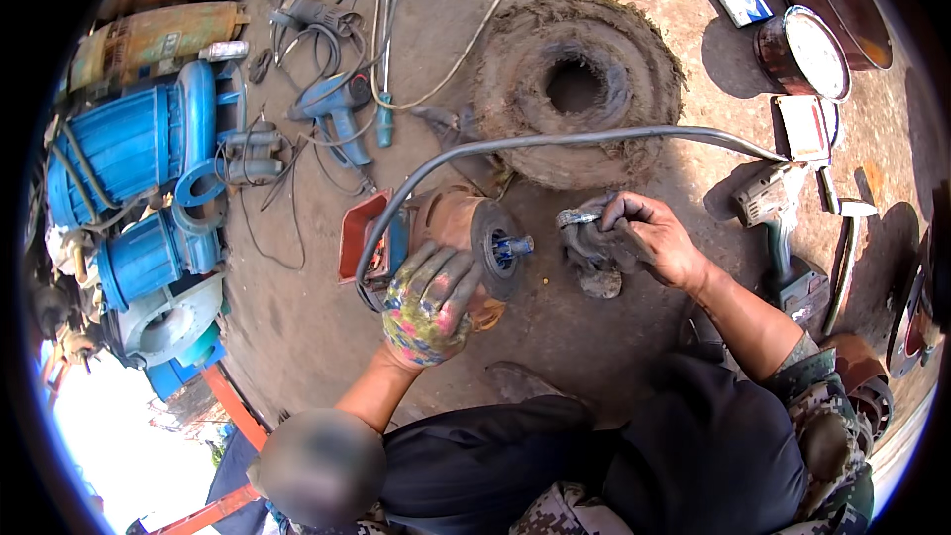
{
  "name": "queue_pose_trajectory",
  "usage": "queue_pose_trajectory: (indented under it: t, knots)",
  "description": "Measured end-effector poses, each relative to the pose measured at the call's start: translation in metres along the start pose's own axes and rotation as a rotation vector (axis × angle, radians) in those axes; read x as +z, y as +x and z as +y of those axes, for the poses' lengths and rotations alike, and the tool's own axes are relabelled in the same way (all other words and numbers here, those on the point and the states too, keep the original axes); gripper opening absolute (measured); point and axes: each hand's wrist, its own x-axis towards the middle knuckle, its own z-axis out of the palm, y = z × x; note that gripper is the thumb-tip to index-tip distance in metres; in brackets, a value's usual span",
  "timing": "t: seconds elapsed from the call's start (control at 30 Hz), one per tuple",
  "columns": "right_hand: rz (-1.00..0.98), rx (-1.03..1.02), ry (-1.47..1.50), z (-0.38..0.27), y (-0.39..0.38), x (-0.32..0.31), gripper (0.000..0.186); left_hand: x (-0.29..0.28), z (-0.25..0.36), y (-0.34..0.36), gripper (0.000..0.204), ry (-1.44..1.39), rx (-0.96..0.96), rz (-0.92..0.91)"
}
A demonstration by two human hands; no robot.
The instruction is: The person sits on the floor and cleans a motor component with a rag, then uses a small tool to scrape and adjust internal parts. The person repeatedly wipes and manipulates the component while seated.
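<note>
My left hand [428,307], in a flower-patterned glove with grey fingers, lies on a small electric motor [446,218]. Its fingers stretch flat over the rusty brown housing. From the motor's dark round end sticks a short blue shaft [513,247]. My bare right hand [659,238] is to the right of that shaft, apart from the motor. Thumb and fingers are pinched on a crumpled dark grey cloth [597,250], possibly a glove, which hangs down with a pale band at its upper left. A thick grey cable [535,142] arches over from the motor's open red terminal box [364,238].
Beyond the motor lies a large dirt-caked ring-shaped part [575,89]. Blue pumps [119,154] stand at left, near a blue heat gun [342,119] and tangled cords. At right are a cordless power tool [783,228], a hammer [847,248] and a paint bucket [807,50].
</note>
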Motion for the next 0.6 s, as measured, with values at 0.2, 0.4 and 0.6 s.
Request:
queue_pose_trajectory:
  t: [0.2,0.4,0.6]
  knots:
    - [0.078,0.21,0.456,-0.016,-0.003,0.029,0.028,0.001,0.004,-0.008,0.048,-0.016,0.009,-0.006]
    - [0.185,-0.401,-0.331,-0.006,0.022,0.07,0.046,0.012,0.024,-0.025,0.036,0.052,0.055,0.0]
    - [-0.004,-0.696,-0.784,-0.02,0.058,0.086,0.028,0.017,0.035,-0.027,0.03,0.087,0.071,-0.006]
